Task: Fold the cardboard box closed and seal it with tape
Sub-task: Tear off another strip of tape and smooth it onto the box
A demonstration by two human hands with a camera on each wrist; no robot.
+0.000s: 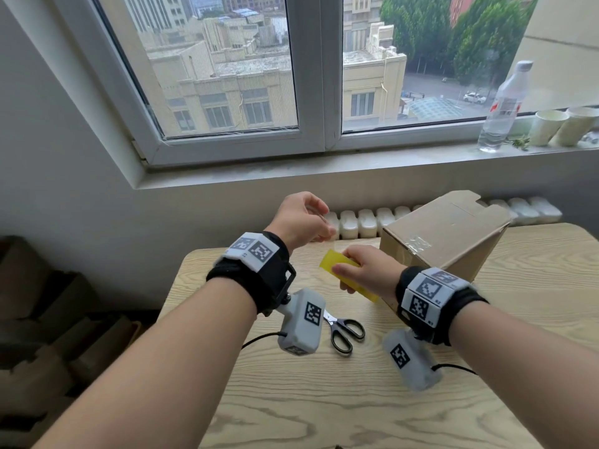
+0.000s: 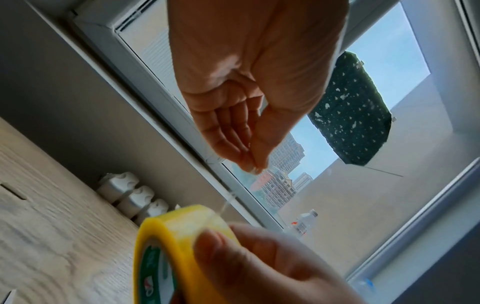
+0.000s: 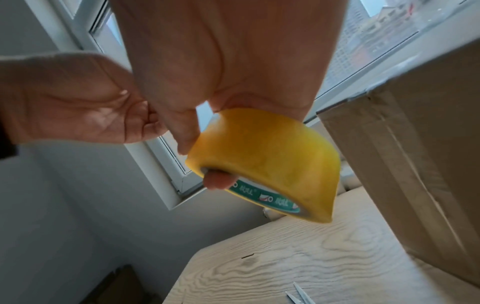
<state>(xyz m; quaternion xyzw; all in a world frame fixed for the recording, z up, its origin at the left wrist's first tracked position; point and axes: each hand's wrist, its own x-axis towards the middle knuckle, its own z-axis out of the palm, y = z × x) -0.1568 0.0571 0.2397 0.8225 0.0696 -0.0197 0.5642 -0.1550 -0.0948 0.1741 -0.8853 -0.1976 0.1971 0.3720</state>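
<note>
My right hand (image 1: 356, 270) grips a yellow roll of tape (image 1: 335, 265) above the table, thumb on its outer face and a fingertip inside the core, as the right wrist view shows on the roll (image 3: 272, 156). My left hand (image 1: 324, 226) is up and to the left of the roll, its thumb and fingers (image 2: 255, 166) pinching the free end of a thin clear strip that runs down to the roll (image 2: 179, 232). The brown cardboard box (image 1: 447, 234) stands behind my right hand, its top flaps down, with an old patch of clear tape on its side.
Black-handled scissors (image 1: 343, 328) lie on the wooden table (image 1: 356, 409) below my hands. A white radiator (image 1: 363, 222) runs behind the table under the window. A plastic bottle (image 1: 502, 108) and paper cups (image 1: 551, 126) stand on the sill. Dark cardboard (image 1: 48, 319) is piled at the left.
</note>
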